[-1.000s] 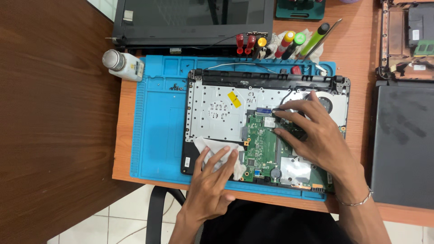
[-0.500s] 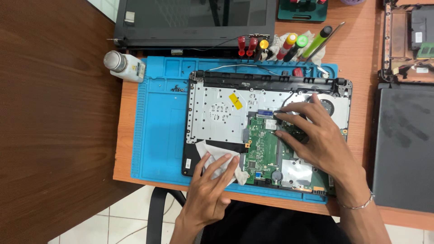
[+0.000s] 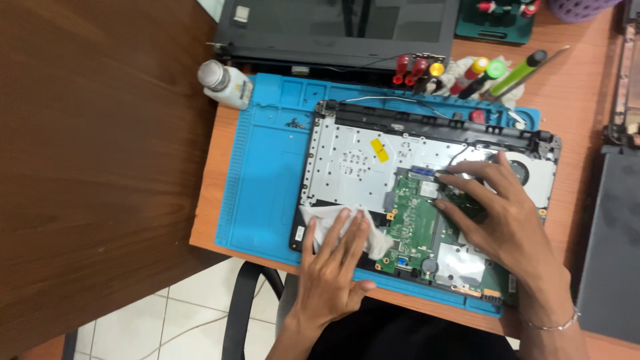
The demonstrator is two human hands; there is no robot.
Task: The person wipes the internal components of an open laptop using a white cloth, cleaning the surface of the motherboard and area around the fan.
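Observation:
An opened laptop base (image 3: 360, 167) with a silver metal plate lies on a blue work mat (image 3: 267, 173). Its green circuit board (image 3: 413, 223) sits at the lower middle, and a fan (image 3: 517, 167) at the upper right. My left hand (image 3: 333, 267) lies flat, fingers together, pressing a white cloth (image 3: 327, 223) onto the base's lower left corner. My right hand (image 3: 497, 213) rests over the circuit board with fingers spread, fingertips touching the board near a blue connector (image 3: 423, 172).
A small white bottle (image 3: 223, 83) stands at the mat's top left. Screwdrivers with red, yellow and green handles (image 3: 467, 70) lie behind the base. A detached dark screen panel (image 3: 340, 30) lies at the back, and another dark laptop part (image 3: 610, 253) at right.
The view has shifted so everything sits further right and lower. My left hand stays on the cloth, now with fingers closer together. My right hand stays on the board.

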